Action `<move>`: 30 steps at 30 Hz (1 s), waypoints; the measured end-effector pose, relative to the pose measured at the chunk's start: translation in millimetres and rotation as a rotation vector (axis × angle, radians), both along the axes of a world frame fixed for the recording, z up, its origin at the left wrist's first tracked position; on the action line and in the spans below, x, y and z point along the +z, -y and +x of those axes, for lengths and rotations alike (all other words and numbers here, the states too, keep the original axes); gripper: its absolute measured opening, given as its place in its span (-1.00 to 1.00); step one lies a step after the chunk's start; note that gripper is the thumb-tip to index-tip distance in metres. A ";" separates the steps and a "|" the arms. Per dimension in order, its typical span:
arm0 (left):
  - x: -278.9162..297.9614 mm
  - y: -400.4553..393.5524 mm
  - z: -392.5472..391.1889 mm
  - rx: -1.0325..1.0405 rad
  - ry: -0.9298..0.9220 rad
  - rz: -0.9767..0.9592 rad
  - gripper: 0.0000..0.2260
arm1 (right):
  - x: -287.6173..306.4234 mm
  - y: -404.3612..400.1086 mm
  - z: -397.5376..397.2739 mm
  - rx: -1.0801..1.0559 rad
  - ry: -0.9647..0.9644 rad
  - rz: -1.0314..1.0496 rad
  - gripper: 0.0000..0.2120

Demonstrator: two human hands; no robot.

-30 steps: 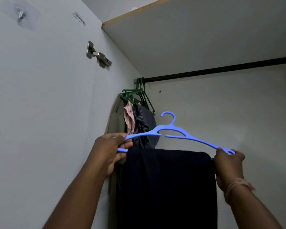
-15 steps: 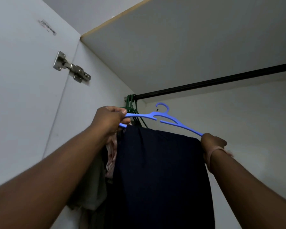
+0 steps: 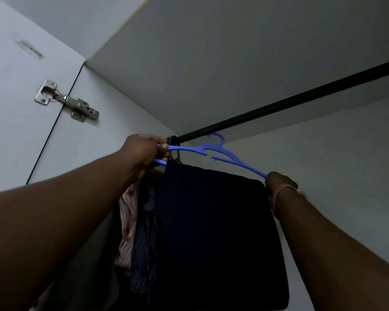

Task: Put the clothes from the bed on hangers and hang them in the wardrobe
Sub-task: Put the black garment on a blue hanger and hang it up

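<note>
Two forearms reach up from the near edge into the wardrobe. The left hand (image 3: 145, 150) has its fingers curled round the left end of the blue hanger (image 3: 220, 154), thumb pinching the top arm. The right hand (image 3: 279, 184) is wrapped round the right tip, though the fingers are turned away, so how firmly it pinches is a guess. Both grips are closed on plastic, neither spread.

Draped over the hanger's bottom bar hangs the dark garment (image 3: 216, 232), folded and falling straight down between the two arms. Just left of it and further in, a striped shirt (image 3: 145, 243) and a pink patterned piece (image 3: 128, 221) hang already, on green hangers (image 3: 174, 144) bunched at the far left end of the rail.

Further still, the black rail (image 3: 301, 102) runs up to the right under the shelf. The blue hook sits right at the rail, near the green cluster; whether it is over the bar or just in front I cannot tell.

To do this well: lift both ends evenly, keep the bar level so the cloth does not slide off, tip the hook's opening over the rail, then lower until it takes the weight before loosening either hand. Left of it all, a metal hinge (image 3: 66, 102) on the open door.
</note>
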State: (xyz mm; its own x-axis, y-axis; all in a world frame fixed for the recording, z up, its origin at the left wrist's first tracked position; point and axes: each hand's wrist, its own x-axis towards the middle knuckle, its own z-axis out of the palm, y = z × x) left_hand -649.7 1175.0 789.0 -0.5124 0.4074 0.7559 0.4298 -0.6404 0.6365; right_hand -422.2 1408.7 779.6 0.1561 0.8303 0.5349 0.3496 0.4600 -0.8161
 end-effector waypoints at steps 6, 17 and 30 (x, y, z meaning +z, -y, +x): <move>12.3 -18.9 0.0 0.110 -0.048 0.117 -0.86 | 20.1 -22.9 -16.4 -0.095 0.357 0.131 -0.70; 3.0 -41.5 -16.5 0.563 0.032 0.369 -0.91 | 47.0 -57.1 -89.6 0.101 0.510 0.221 -0.69; -5.4 -42.3 -38.9 0.701 -0.081 0.313 -0.93 | 35.1 -84.3 -158.6 0.256 0.397 0.137 -0.65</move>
